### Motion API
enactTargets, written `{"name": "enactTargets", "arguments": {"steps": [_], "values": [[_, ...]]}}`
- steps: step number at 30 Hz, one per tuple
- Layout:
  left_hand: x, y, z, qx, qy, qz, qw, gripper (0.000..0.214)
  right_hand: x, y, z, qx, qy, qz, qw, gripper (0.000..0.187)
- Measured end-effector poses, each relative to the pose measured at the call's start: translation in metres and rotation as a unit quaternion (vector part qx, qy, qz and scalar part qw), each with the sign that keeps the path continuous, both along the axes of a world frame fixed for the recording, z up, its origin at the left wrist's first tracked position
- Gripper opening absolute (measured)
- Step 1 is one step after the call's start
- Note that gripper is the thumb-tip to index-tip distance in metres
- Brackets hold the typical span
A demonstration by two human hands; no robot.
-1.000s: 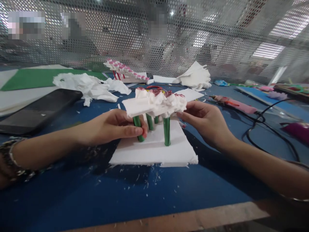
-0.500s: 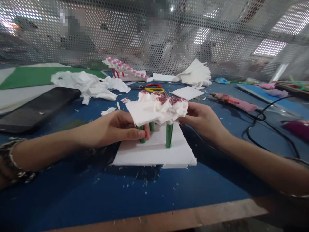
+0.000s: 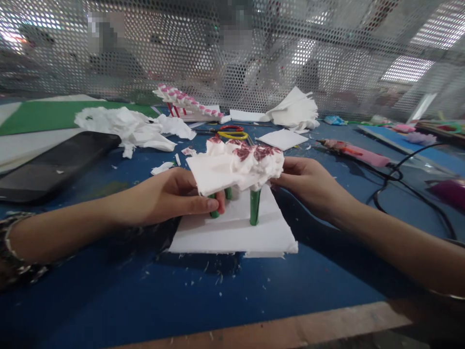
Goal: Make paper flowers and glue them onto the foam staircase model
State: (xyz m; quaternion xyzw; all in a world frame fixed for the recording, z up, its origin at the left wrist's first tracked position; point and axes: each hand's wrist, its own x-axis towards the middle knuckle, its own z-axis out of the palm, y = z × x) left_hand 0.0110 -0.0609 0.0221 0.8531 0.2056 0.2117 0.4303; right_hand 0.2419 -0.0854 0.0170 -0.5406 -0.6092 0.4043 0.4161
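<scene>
— Item: white model [image 3: 236, 174]?
— Mid-tabletop [image 3: 145, 295]; 3 o'clock from your left hand [image 3: 178, 196], clamped on its upright green leg [image 3: 214, 213].
— Your right hand [image 3: 308, 186]?
— Model at 9 o'clock; fingertips hidden, cannot tell.

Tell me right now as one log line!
left hand: holds green post | right hand: at right edge of white top, contact unclear | white board: under post | black phone: at left

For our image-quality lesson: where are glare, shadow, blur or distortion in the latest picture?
Head view: bright glare upper left, through the perforated screen; head view: dark shadows on the blue table either side of the white base; head view: everything beyond the screen blurred, partly pixelated; head view: the phone looks stretched.
</scene>
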Motion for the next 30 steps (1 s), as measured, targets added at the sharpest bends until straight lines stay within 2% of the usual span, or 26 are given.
{"name": "enactTargets", "arguments": {"steps": [11, 17, 22, 30], "values": [[0.001, -0.002, -0.004, -0.055, 0.011, -0.001, 0.998, 0.013, 0.0, 0.004, 0.001, 0.025, -0.09, -0.019, 0.995, 0.015], [0.001, -0.002, -0.006, -0.074, 0.006, 0.015, 0.997, 0.015, 0.002, 0.003, 0.002, -0.002, -0.05, 0.005, 0.999, 0.016], [0.001, -0.003, -0.002, -0.041, 0.006, 0.024, 0.999, 0.013, 0.006, 0.004, 0.0, -0.015, -0.008, 0.015, 1.0, 0.009], [0.004, -0.005, 0.005, -0.051, 0.029, 0.039, 0.998, 0.012, 0.003, 0.004, -0.001, 0.015, -0.037, -0.005, 0.999, 0.013]]}}
